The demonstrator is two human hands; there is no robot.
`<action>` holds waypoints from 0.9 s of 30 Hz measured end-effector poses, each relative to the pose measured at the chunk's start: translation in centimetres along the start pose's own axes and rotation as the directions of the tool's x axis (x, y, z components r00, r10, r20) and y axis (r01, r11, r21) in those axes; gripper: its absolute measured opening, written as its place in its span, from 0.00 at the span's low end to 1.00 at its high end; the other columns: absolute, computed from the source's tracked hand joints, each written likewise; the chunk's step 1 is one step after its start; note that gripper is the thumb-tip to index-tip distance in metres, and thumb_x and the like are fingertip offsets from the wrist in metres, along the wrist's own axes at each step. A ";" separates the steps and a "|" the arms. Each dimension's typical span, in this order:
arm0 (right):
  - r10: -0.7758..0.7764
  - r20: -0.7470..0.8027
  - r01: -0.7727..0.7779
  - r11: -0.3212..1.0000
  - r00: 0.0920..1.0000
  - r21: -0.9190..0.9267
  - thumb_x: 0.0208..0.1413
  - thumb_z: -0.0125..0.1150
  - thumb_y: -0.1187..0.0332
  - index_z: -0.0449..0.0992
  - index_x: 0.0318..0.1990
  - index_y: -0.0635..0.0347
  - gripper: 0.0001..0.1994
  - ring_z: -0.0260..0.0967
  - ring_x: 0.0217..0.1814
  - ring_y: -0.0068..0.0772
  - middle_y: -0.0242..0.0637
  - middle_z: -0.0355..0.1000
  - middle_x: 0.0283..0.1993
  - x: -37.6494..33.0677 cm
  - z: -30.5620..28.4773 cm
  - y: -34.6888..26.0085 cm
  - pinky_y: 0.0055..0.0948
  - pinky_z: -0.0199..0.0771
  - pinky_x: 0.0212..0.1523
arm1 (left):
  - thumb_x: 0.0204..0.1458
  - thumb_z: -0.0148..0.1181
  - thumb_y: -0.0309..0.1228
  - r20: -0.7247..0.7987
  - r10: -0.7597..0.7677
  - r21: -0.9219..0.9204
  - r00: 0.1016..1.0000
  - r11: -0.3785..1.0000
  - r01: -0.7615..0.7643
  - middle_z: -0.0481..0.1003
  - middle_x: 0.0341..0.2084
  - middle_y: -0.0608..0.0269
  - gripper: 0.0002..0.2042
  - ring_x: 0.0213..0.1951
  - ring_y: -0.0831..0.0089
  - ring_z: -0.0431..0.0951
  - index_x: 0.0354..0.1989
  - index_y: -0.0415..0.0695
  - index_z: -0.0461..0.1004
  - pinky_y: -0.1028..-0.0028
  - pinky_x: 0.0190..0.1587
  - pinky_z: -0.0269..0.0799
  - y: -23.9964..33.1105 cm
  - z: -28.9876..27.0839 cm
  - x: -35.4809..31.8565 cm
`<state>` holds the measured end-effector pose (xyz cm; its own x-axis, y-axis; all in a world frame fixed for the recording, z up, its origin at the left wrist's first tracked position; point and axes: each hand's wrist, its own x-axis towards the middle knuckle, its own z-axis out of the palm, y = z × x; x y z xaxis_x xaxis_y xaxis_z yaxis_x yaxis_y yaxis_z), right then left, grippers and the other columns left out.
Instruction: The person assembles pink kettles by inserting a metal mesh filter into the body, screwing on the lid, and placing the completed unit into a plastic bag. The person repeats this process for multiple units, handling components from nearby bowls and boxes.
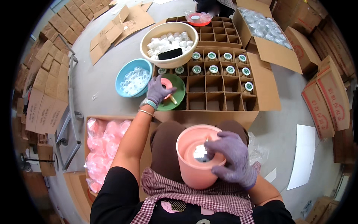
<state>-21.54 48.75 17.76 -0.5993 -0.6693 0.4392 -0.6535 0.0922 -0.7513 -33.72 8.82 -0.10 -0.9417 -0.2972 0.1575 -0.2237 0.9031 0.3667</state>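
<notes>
On my lap stands a pink plastic vessel (pixel 195 175), round and open at the top, with a shiny silvery piece (pixel 200 153) inside. My right hand (pixel 233 158), in a grey-purple glove, grips its right rim, thumb outside and fingers bent in over the mouth. My left hand (pixel 159 91), gloved alike, reaches over a green basin (pixel 179 89), fingers apart. Beneath it lies a pink ring-shaped part (pixel 167 84), partly covered by the fingers; whether they grip it is hidden. A small yellowish piece (pixel 173 99) lies beside it in the basin.
A blue basin (pixel 118 80) holds clear-white rings. A cream basin (pixel 144 46) holds white caps and a black phone (pixel 170 54). The divided carton (pixel 223 106) contains several green-and-white-topped items. Pink wrapped parts (pixel 106 145) fill a box at left. Stacked cartons (pixel 328 97) stand right.
</notes>
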 end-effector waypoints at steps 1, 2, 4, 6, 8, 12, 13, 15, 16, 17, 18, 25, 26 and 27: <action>0.034 0.009 -0.034 0.999 0.999 -0.012 0.47 0.72 0.51 0.81 0.49 0.57 0.26 0.77 0.41 0.45 0.35 0.78 0.36 -0.5 -0.1 0.5 0.50 0.72 0.61 | 0.36 0.74 0.65 0.091 -0.152 0.110 0.984 0.984 0.141 0.53 0.71 0.43 0.57 0.71 0.40 0.53 0.74 0.53 0.56 0.44 0.61 0.68 -0.6 3.7 1.2; 0.029 0.002 -0.029 1.000 1.000 -0.008 0.46 0.73 0.50 0.81 0.49 0.57 0.26 0.78 0.43 0.46 0.36 0.80 0.38 -0.6 -0.3 0.7 0.50 0.72 0.61 | 0.31 0.76 0.67 0.174 -0.309 0.235 0.935 0.935 0.266 0.39 0.77 0.43 0.66 0.75 0.33 0.39 0.79 0.57 0.45 0.36 0.64 0.62 -0.2 6.0 1.1; 0.035 0.070 -0.035 0.999 0.997 -0.004 0.46 0.73 0.49 0.81 0.50 0.58 0.27 0.78 0.45 0.46 0.37 0.80 0.40 -0.5 -0.9 1.1 0.49 0.72 0.62 | 0.33 0.74 0.66 0.188 -0.363 0.211 0.913 0.923 0.323 0.37 0.78 0.49 0.63 0.75 0.29 0.37 0.79 0.62 0.45 0.33 0.66 0.59 -0.8 9.1 1.3; 0.026 0.169 -0.049 0.990 0.985 0.130 0.46 0.72 0.49 0.81 0.51 0.59 0.28 0.78 0.48 0.48 0.39 0.80 0.42 0.3 -2.1 0.9 0.48 0.73 0.61 | 0.41 0.71 0.60 0.092 -0.238 0.236 0.967 0.948 0.211 0.49 0.75 0.51 0.51 0.72 0.32 0.50 0.75 0.59 0.56 0.40 0.63 0.66 -3.2 10.4 1.3; 0.070 0.183 -0.133 0.924 0.981 0.358 0.47 0.71 0.51 0.80 0.52 0.61 0.28 0.77 0.49 0.49 0.41 0.79 0.45 1.3 -3.1 0.9 0.47 0.74 0.59 | 0.48 0.68 0.52 0.058 -0.163 0.074 0.985 0.985 0.159 0.62 0.68 0.51 0.39 0.64 0.41 0.67 0.70 0.55 0.65 0.47 0.58 0.70 -4.8 10.0 0.5; 0.067 0.026 -0.071 0.980 0.997 0.184 0.51 0.68 0.61 0.78 0.54 0.60 0.23 0.74 0.47 0.51 0.47 0.75 0.47 5.2 -4.7 2.6 0.43 0.76 0.50 | 0.64 0.56 0.53 0.361 -0.303 -0.813 0.882 0.360 0.457 0.78 0.54 0.52 0.31 0.50 0.63 0.82 0.66 0.43 0.68 0.62 0.47 0.80 0.3 1.7 -1.2; 0.010 -0.023 -0.009 0.998 1.000 0.055 0.51 0.69 0.63 0.77 0.56 0.57 0.23 0.74 0.45 0.49 0.46 0.73 0.45 7.0 -3.9 2.9 0.42 0.76 0.47 | 0.64 0.55 0.54 0.353 -0.136 -0.895 0.926 0.240 0.376 0.74 0.59 0.54 0.33 0.56 0.61 0.78 0.69 0.43 0.65 0.58 0.53 0.77 3.0 -2.2 -3.0; -0.154 -0.044 0.143 0.971 0.987 -0.192 0.49 0.71 0.66 0.74 0.60 0.52 0.28 0.74 0.46 0.47 0.45 0.72 0.45 10.3 -1.9 2.9 0.42 0.76 0.47 | 0.64 0.52 0.58 0.312 0.072 -0.950 0.947 -0.014 0.313 0.68 0.66 0.54 0.37 0.64 0.59 0.72 0.73 0.43 0.59 0.52 0.61 0.73 8.7 -9.5 -7.2; -0.249 -0.013 0.233 0.924 0.968 -0.303 0.47 0.73 0.67 0.72 0.63 0.51 0.32 0.73 0.50 0.47 0.46 0.73 0.48 11.6 -1.2 2.9 0.42 0.76 0.50 | 0.64 0.50 0.61 0.308 0.116 -0.938 0.944 -0.129 0.322 0.65 0.68 0.53 0.39 0.66 0.57 0.69 0.74 0.44 0.56 0.51 0.63 0.71 11.5 -12.4 -9.2; -0.337 0.024 0.316 0.853 0.941 -0.415 0.46 0.75 0.67 0.70 0.66 0.50 0.36 0.73 0.53 0.47 0.47 0.73 0.51 12.5 -0.6 2.7 0.42 0.76 0.53 | 0.64 0.50 0.61 0.294 0.150 -0.922 0.944 -0.214 0.321 0.64 0.68 0.52 0.41 0.67 0.56 0.68 0.74 0.42 0.55 0.54 0.67 0.68 14.1 -15.2 -10.9; -0.362 -0.020 0.325 0.858 0.932 -0.398 0.44 0.75 0.66 0.70 0.66 0.41 0.36 0.74 0.46 0.48 0.44 0.73 0.46 13.0 0.3 2.9 0.42 0.77 0.48 | 0.63 0.51 0.61 0.275 0.186 -0.897 0.943 -0.302 0.321 0.63 0.69 0.51 0.42 0.68 0.55 0.66 0.74 0.39 0.54 0.57 0.70 0.64 16.3 -17.4 -12.4; -0.081 -0.017 0.082 0.994 0.997 0.073 0.55 0.67 0.63 0.70 0.48 0.58 0.17 0.76 0.33 0.51 0.45 0.74 0.40 12.5 -0.4 -1.9 0.42 0.77 0.33 | 0.64 0.60 0.50 -0.288 0.005 -0.908 0.958 0.315 -0.275 0.69 0.64 0.52 0.36 0.65 0.63 0.69 0.71 0.35 0.60 0.64 0.65 0.66 17.6 -19.6 -19.0; -0.449 -0.193 0.370 0.864 0.872 -0.342 0.54 0.68 0.62 0.71 0.47 0.58 0.18 0.76 0.33 0.50 0.44 0.74 0.41 12.1 -0.2 -2.1 0.42 0.77 0.33 | 0.65 0.55 0.53 -0.263 -0.004 -0.947 0.965 0.194 -0.257 0.69 0.64 0.53 0.36 0.64 0.61 0.70 0.71 0.36 0.60 0.62 0.65 0.66 18.7 -20.1 -19.4; -0.509 -0.281 0.392 0.837 0.814 -0.383 0.57 0.65 0.58 0.72 0.47 0.58 0.17 0.76 0.33 0.50 0.44 0.74 0.37 11.7 -0.2 -2.4 0.42 0.77 0.32 | 0.67 0.50 0.55 -0.239 -0.004 -0.968 0.971 0.072 -0.239 0.69 0.64 0.53 0.36 0.63 0.60 0.70 0.71 0.37 0.60 0.60 0.65 0.66 19.7 -20.7 -19.4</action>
<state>-27.11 40.84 24.81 -0.2845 -0.3846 0.8781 -0.9585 0.0970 -0.2681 -14.65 25.93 23.05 -0.8534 -0.3660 0.3711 0.4518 -0.1645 0.8768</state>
